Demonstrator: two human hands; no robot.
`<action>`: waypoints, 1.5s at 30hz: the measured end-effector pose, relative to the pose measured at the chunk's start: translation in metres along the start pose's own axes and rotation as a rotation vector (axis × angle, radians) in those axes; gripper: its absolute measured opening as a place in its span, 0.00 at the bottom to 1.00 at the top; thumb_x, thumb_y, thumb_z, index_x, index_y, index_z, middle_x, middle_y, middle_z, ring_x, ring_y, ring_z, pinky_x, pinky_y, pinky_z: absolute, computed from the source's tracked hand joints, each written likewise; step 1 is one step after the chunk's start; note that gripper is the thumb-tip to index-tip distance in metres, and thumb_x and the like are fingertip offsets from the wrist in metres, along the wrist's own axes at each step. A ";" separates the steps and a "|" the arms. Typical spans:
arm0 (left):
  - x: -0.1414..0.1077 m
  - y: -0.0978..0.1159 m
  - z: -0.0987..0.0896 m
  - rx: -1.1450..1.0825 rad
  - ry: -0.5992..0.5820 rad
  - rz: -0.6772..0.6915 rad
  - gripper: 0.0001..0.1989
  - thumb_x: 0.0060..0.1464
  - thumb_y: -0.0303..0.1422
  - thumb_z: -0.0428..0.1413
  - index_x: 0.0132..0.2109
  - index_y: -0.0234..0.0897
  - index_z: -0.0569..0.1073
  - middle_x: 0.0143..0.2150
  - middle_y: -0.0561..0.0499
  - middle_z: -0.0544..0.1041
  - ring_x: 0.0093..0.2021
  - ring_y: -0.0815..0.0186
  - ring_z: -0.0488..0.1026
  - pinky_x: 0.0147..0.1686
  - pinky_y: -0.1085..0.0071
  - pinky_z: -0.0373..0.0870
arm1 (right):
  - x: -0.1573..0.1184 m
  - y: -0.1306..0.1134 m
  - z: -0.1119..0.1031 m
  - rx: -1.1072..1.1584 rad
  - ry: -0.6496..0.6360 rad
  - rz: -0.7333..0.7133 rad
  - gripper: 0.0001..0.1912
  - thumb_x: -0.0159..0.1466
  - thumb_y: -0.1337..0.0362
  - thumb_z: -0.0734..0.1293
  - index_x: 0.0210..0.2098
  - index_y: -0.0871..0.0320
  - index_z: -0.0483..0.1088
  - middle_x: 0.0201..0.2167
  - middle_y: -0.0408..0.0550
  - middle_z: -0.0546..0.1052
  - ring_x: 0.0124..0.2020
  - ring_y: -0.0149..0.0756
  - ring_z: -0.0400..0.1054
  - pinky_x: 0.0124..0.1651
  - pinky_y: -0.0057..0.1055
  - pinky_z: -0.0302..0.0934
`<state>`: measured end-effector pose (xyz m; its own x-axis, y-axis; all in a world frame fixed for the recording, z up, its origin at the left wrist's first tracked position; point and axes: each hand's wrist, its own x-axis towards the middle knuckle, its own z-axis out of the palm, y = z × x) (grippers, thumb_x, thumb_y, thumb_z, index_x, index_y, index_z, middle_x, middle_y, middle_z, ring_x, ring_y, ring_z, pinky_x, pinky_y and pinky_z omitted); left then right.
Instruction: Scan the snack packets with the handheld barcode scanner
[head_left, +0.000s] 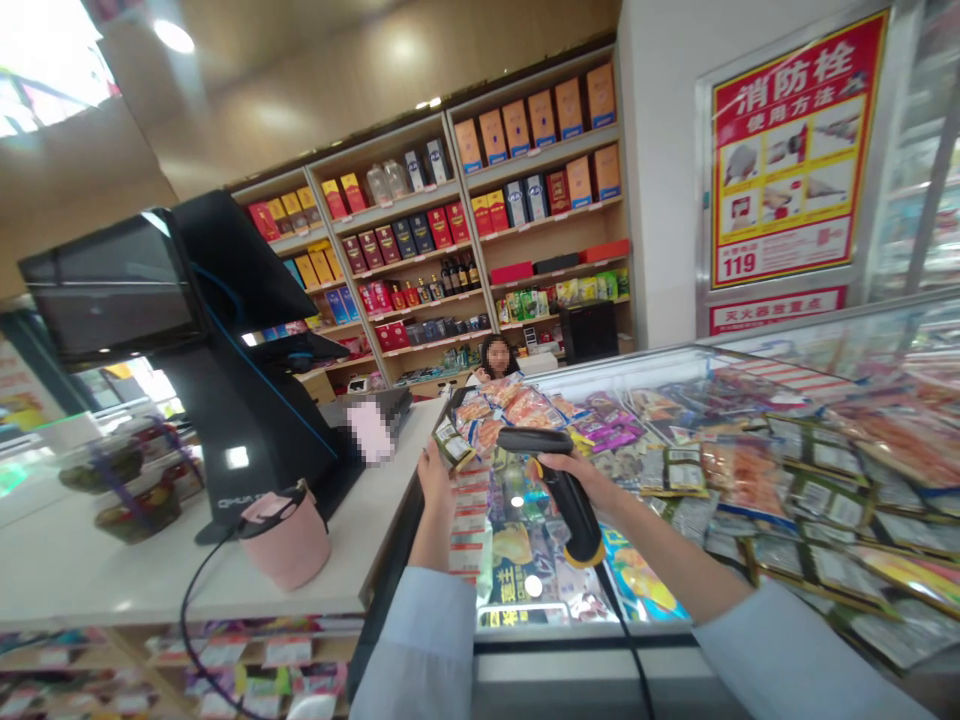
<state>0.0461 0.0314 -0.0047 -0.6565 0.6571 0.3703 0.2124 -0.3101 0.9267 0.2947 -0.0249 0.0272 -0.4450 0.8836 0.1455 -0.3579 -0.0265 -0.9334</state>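
left hand [435, 475] pinches a packet [454, 443], right hand [591, 482] grips the scanner [571, 505]; best hold the packet flat, facing the scanner

The left sleeve [424, 635] is pale blue with a slight grey cast, plain and smooth, with soft folds. It is wide and loose, and ends partway along the forearm in a simple edge. The right sleeve [787, 645] matches it in colour and cloth, and also looks roomy around the arm. Beyond the edges, both slim forearms are bare down to the wrists. The left hand [436, 477] and right hand [577, 474] are bare too, with slender fingers.
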 end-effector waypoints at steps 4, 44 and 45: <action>-0.003 0.003 0.003 -0.279 -0.179 -0.254 0.19 0.48 0.42 0.63 0.42 0.34 0.72 0.37 0.44 0.80 0.35 0.63 0.79 0.33 0.70 0.74 | 0.001 0.000 0.000 0.004 -0.034 -0.025 0.19 0.49 0.49 0.72 0.26 0.60 0.70 0.19 0.41 0.72 0.14 0.26 0.64 0.17 0.23 0.63; -0.026 0.026 0.006 -0.153 -0.426 -0.156 0.33 0.30 0.35 0.70 0.47 0.33 0.75 0.47 0.41 0.80 0.46 0.55 0.77 0.49 0.59 0.71 | 0.000 -0.001 -0.001 -0.336 -0.057 -0.165 0.18 0.51 0.49 0.71 0.24 0.59 0.71 0.18 0.43 0.70 0.17 0.28 0.61 0.19 0.26 0.54; -0.026 0.026 0.006 -0.149 -0.436 -0.152 0.32 0.30 0.35 0.70 0.48 0.33 0.75 0.47 0.41 0.80 0.47 0.54 0.77 0.49 0.59 0.71 | 0.000 0.000 -0.001 -0.309 -0.046 -0.158 0.18 0.51 0.49 0.71 0.24 0.59 0.71 0.17 0.42 0.69 0.17 0.29 0.61 0.19 0.26 0.54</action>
<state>0.0727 0.0104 0.0098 -0.3004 0.9195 0.2534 0.0107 -0.2624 0.9649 0.2950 -0.0244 0.0270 -0.4433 0.8433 0.3038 -0.1625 0.2577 -0.9525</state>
